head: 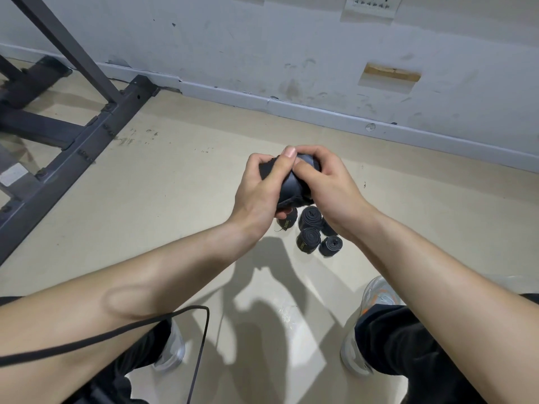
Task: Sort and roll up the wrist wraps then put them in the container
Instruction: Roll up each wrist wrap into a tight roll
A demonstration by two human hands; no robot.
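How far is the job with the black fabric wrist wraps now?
Done: at least four rolled black fabric wraps lie clustered on the beige floor. In hand: the left hand and the right hand both grip one more black wrap, apparently mid-roll. Left: finishing this roll and putting all rolls away; no container shows in view.

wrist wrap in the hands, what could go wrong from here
The wrist wrap is gripped between left hand and right hand in mid-air; a slip could let it loosen or drop onto the rolled wraps below.
Those rolls lie loose on the floor; a step might scatter them.
The black cable by the left forearm may snag.
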